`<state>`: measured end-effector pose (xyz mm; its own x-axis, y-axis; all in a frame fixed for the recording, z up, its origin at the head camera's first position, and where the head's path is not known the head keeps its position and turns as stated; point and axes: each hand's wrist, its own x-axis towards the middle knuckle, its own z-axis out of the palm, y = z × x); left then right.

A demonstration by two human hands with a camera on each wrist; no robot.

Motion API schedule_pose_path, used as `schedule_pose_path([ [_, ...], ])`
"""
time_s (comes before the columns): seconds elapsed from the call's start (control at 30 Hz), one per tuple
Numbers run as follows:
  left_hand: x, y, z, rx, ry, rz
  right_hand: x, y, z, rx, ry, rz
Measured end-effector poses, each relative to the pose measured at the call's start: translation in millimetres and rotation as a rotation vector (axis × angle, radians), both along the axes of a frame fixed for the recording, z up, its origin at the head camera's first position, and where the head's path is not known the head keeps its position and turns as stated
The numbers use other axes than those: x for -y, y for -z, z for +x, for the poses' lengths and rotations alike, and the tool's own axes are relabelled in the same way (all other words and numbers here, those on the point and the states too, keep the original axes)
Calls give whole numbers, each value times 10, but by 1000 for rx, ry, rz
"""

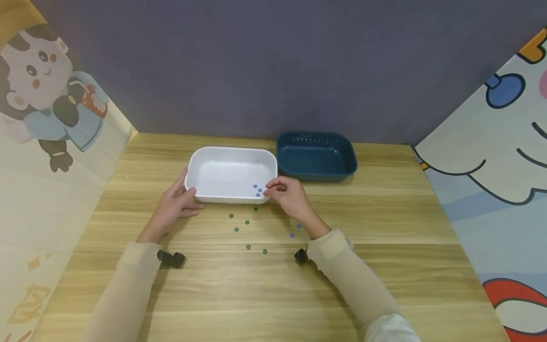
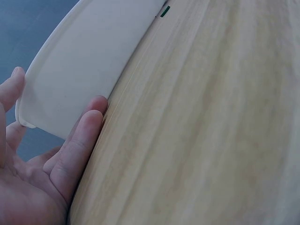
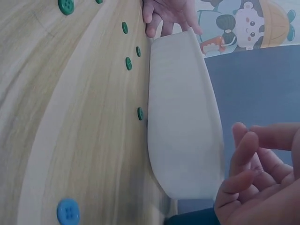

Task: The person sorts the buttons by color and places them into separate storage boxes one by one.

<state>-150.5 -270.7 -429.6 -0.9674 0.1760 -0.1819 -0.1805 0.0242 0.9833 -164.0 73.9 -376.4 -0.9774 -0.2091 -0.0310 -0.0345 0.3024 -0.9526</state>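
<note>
- Head view: mounted high over the near side of the table (image 1: 363, 294), facing forward and down; widest coverage, at moderate distance.
- Left wrist view: set low and very near the left hand (image 1: 173, 205), facing along the outer wall of the white tray (image 1: 222, 200); rolled, tabletop at frame right.
- Right wrist view: set low, near the right hand (image 1: 292, 195), facing leftward across the table; rolled, tabletop at frame left.
- Overlap: head and right wrist views share the cartoon wall (image 1: 55, 85).
</note>
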Motion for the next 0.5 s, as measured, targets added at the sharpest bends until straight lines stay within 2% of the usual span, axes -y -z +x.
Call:
schedule_pose_path([
  [0.13, 2, -8, -4, 2, 1, 1, -53, -50, 46, -38, 10, 72],
  [0.33, -1, -21, -3, -5, 4, -5, -152, -97, 97, -82, -2, 107],
  [0.5, -8, -18, 7, -1, 8, -9, -229, -140, 154, -108, -36, 219],
])
